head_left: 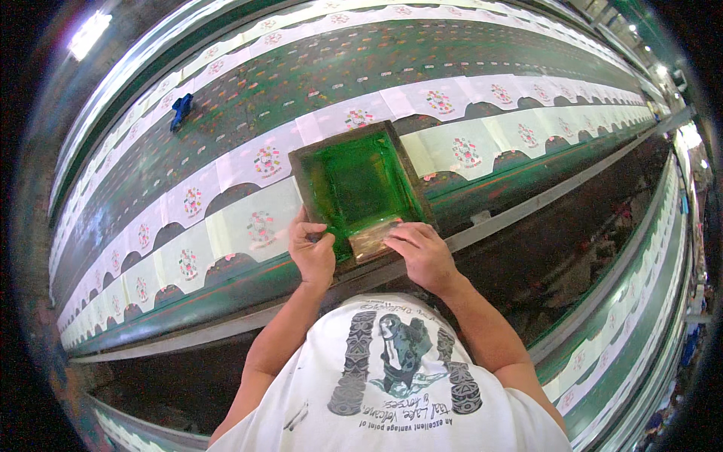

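A dark screen-printing frame point(360, 170) with a green ink-covered mesh lies over white printed fabric pieces point(263, 162) on a long green printing table. My left hand point(312, 252) grips the frame's lower left side, fingers curled at its edge. My right hand point(424, 256) is closed on the squeegee point(369, 245), a flat tan bar resting at the near end of the mesh. The fabric pieces run in rows along the table, bearing small colourful round prints, and the frame hides part of those beneath it.
A blue cloth or tool point(181, 111) lies on the far left of the table. A metal rail point(482, 233) runs along the near edge, with a dark gap below it. Another long table point(595, 354) with white pieces is at the lower right. Lamps hang at the top.
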The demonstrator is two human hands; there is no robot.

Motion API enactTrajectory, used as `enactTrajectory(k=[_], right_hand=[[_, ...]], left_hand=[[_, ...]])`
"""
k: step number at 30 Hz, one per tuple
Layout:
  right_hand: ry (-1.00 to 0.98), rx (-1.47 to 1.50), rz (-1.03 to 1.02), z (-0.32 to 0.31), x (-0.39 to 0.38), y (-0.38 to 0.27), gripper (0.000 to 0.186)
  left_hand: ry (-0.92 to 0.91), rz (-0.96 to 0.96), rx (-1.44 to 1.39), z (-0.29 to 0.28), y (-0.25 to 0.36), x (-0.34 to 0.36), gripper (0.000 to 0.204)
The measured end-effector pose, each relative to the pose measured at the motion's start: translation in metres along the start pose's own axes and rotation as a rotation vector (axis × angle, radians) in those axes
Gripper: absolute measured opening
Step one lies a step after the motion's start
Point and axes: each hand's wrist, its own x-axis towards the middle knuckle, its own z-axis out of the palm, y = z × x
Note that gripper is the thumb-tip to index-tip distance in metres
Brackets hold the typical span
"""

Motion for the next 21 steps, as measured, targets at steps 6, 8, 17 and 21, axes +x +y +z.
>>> enactTrajectory(k=[6, 8, 17, 21], right_hand=[[-0.022, 0.137, -0.07, -0.023, 0.001, 0.041, 0.037], [-0.032, 0.17, -0.091, -0.028, 0.007, 0.048, 0.037], [-0.075, 0.189, -0.094, -0.034, 0.021, 0.041, 0.04], [-0.18, 0.101, -0.131, -0.037, 0.036, 0.029, 0.038]], left_hand=[[0.072, -0.094, -0.025, 0.02, -0.011, -0.006, 0.027], [0.089, -0.127, 0.008, 0.021, -0.008, -0.007, 0.027], [0.174, -0.209, 0.036, 0.022, -0.004, -0.011, 0.028], [0.156, -0.211, 0.027, 0.019, -0.011, -0.013, 0.027]])
